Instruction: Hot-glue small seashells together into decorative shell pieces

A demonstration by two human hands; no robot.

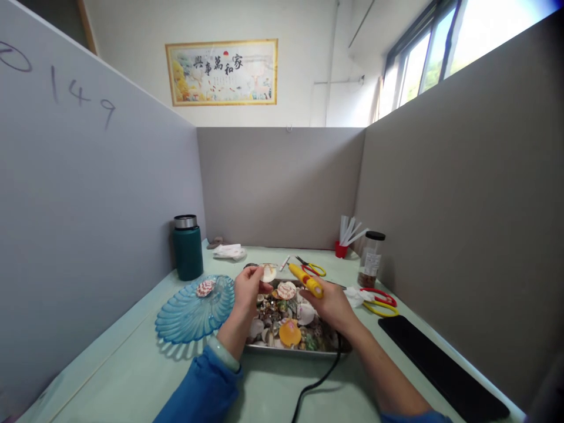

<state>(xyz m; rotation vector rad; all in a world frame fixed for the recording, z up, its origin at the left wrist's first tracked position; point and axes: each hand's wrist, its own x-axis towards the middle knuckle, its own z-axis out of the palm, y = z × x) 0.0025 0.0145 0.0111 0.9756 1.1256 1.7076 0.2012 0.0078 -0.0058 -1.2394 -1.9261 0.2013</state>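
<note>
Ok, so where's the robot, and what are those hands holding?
There's no robot here, just a person using two bare hands. The camera is on the person's head, looking forward and down, almost like seeing through their eyes. The left hand pinches a pale shell. The right hand grips a yellow tool, perhaps a glue gun, with a black cord below. Under the hands is a tray full of shells. On the left is a blue plate carrying a reddish shell, and a green bottle stands behind it. On the right are a jar and a red cup of white sticks.
</note>
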